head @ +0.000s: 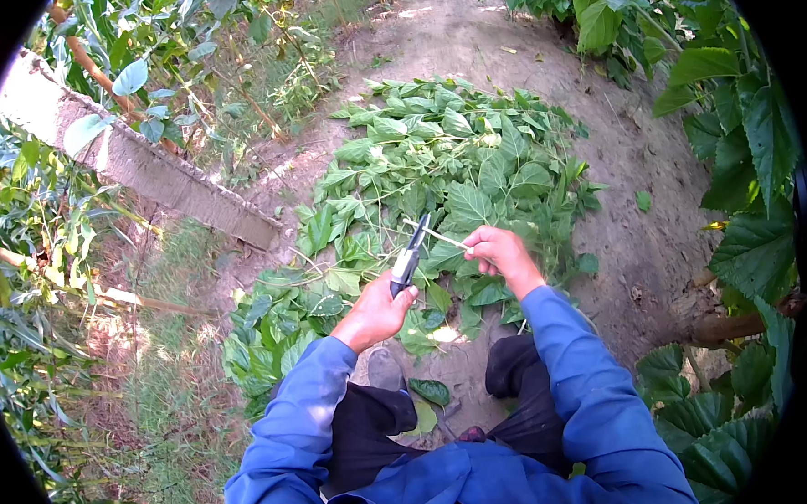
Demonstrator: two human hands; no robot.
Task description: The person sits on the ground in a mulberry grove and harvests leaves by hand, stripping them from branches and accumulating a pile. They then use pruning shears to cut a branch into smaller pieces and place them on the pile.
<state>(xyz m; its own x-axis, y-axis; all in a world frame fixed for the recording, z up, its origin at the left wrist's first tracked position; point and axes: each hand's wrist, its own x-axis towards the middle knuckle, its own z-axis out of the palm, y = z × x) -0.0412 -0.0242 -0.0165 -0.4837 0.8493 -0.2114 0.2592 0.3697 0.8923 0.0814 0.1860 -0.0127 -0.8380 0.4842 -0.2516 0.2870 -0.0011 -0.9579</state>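
My left hand (pixel 376 313) is wrapped around a hand-held cutting tool (pixel 406 264), apparently pruning shears, with its dark, narrow end pointing away from me. A thin, pale, leafless stem (pixel 449 238) is pinched between the thumb and fingers of my right hand (pixel 501 252). The stem's far end crosses the tool near its tip; whether the blades touch it cannot be told. Below both hands lies a broad heap of cut leafy branches (pixel 467 160), with a smaller pile of green leaves (pixel 264 334) at the near left.
A rough concrete post (pixel 167 185) slants in from the upper left. Large-leaved bushes (pixel 746 131) and a woody trunk (pixel 715 324) line the right side. Bare soil (pixel 656 232) borders the heap. Grass (pixel 172 415) grows at left, and my shoe (pixel 385 369) is close to the leaves.
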